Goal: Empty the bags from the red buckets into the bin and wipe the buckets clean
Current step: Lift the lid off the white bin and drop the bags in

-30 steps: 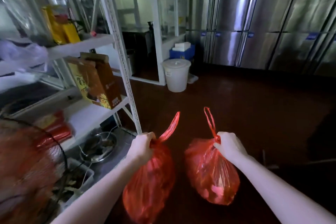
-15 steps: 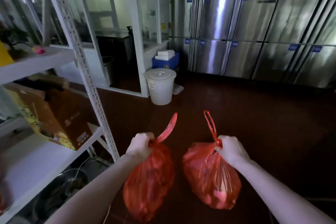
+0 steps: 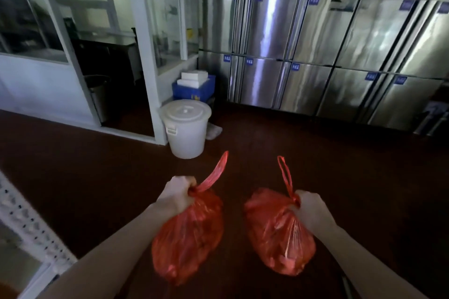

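**A:** Room layout?

**B:** Dim commercial kitchen. Dark red-brown floor [image 3: 291, 153], glossy, takes up most of the view. Back wall is a bank of stainless steel refrigerator cabinets [image 3: 315, 56], two tiers of doors, small blue labels at the door corners; label text too blurred to read. Left side: white-framed glass partition [image 3: 145, 56] with an open doorway, dark counter behind it. Edge of a white perforated shelf upright [image 3: 29, 223] at bottom left.

**A:** Bin?

**B:** White plastic bin [image 3: 185, 128], lid on, standing on the floor just beside the base of the partition post. Behind it a blue crate [image 3: 194, 91] with white foam boxes [image 3: 193, 77] stacked on top. A pale rag-like thing lies on the floor touching the bin's right side; can't identify it.

**A:** Bags and hands?

**B:** Two red plastic bags, both full, both hanging clear of the floor, well short of the bin. Left hand [image 3: 177, 193] has its fingers clenched around the neck of the left bag [image 3: 189, 238], tie loop sticking up past the fist. Right hand [image 3: 312, 209] is fisted on the knot of the right bag [image 3: 277, 235], handle loop standing upright above it. Bags hang near each other, not touching. Red buckets not in frame.
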`<state>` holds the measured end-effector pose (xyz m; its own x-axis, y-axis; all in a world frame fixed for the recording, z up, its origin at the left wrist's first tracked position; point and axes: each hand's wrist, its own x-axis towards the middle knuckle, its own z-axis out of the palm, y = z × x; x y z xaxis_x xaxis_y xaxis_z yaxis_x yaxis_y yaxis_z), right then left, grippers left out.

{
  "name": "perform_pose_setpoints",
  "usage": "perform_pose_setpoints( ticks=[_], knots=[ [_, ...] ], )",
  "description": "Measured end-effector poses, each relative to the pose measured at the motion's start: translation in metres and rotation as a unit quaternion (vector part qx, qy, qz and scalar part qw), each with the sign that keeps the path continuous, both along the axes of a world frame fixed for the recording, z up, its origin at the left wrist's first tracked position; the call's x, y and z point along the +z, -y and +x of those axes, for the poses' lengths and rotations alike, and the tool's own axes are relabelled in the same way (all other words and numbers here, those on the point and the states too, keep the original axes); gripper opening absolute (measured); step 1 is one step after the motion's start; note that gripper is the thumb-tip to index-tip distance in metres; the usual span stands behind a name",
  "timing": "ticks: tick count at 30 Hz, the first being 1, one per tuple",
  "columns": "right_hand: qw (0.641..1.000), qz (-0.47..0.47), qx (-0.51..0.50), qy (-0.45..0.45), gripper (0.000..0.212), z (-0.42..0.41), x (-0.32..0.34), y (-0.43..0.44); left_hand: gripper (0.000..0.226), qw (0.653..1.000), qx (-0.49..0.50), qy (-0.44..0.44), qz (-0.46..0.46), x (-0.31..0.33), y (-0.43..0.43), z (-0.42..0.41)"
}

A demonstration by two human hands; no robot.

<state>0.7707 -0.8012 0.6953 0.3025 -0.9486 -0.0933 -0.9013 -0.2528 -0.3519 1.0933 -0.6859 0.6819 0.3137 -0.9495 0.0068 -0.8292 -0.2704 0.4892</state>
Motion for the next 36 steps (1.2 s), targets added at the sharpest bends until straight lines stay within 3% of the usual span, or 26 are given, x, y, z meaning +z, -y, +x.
perform_pose_setpoints(
  ticks=[5,11,20,27,36],
  knots=[
    [1.000,0.000,0.013,0.020,0.024,0.057,-0.008,0.127,0.027,0.999,0.023,0.000,-0.024,-0.010,0.123,0.059],
    [0.997,0.030,0.073,0.011,0.006,0.116,-0.026,0.290,0.019,0.999,0.022,0.022,0.004,-0.017,0.273,0.118],
    [0.997,0.033,0.059,0.038,0.011,0.186,-0.033,0.495,0.028,0.999,0.040,0.009,-0.008,-0.018,0.478,0.196],
    [0.998,0.036,0.050,0.019,0.010,0.263,-0.068,0.666,0.025,0.999,0.034,-0.023,-0.021,-0.069,0.655,0.272],
    [0.996,0.070,0.045,-0.035,0.014,0.365,-0.125,0.857,0.014,0.997,0.010,-0.077,0.028,-0.135,0.850,0.352]
  ],
)
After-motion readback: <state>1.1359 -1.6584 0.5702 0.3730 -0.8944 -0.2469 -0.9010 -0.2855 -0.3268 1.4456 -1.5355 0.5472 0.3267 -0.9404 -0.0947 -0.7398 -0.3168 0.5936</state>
